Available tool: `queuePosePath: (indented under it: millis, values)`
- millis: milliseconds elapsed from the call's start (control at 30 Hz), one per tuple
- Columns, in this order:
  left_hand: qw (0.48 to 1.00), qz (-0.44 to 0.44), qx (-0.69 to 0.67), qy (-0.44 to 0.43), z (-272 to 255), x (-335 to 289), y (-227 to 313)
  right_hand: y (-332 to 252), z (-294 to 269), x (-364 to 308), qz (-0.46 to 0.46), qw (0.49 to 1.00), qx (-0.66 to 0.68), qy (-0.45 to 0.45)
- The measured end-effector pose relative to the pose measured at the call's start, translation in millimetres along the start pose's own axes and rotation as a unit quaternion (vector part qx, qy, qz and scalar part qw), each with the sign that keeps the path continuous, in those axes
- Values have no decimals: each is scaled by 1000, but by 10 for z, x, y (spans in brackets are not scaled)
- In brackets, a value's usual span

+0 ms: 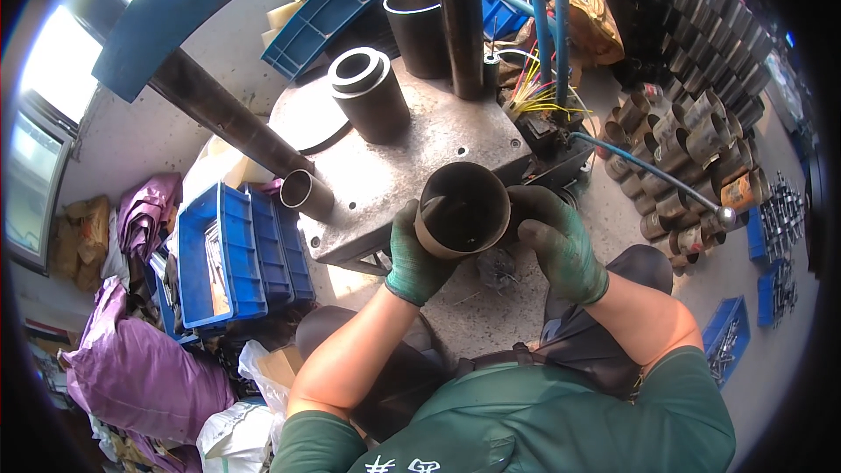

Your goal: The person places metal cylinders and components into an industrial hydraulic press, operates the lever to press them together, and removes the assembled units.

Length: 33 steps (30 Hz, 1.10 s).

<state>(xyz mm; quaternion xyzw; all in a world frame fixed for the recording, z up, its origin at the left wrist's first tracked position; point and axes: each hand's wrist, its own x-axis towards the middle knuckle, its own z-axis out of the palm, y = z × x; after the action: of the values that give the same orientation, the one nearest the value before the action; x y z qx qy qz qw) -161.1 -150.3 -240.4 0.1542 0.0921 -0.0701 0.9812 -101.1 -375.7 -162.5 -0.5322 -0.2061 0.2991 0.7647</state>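
Observation:
A short, wide metal tube [423, 232] is held up in front of me at the table's near edge, its dark open end facing me. My left hand [419, 256], in a green work glove, wraps round the tube's left side. My right hand [561, 243], gloved the same way with darkened fingertips, closes on its right side, the thumb toward me. Some fingers are hidden behind the tube. Beyond it, a thick stepped metal cylinder [372, 105] stands on the steel press table [447, 136]. A smaller tube [308, 196] is at the table's left corner.
Dark press columns [460, 26] rise from the table. A larger tube [419, 39] stands at the back. Blue crates [229, 254] and purple sacks [144, 368] lie left. Stacked metal tubes [692, 144] fill the right, behind a ball-ended lever [670, 177]. Loose wires [541, 92] hang nearby.

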Motion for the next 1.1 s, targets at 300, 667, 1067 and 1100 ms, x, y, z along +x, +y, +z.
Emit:
queuePosePath:
  millis: [300, 667, 1067, 1100]
  values:
    - [998, 11, 55, 7, -4, 75, 65, 63, -50, 111, -32, 999, -5, -1]
    - [991, 27, 129, 5, -122, -223, 25, 321, -314, 166, -37, 997, -62, 38]
    - [826, 226, 399, 329, 431, -2479, 1772, 332, -169, 318, 122, 983, 133, -46]
    - [769, 289, 392, 414, 592, -2752, 2118, 296, -149, 306, 121, 982, 138, -37]
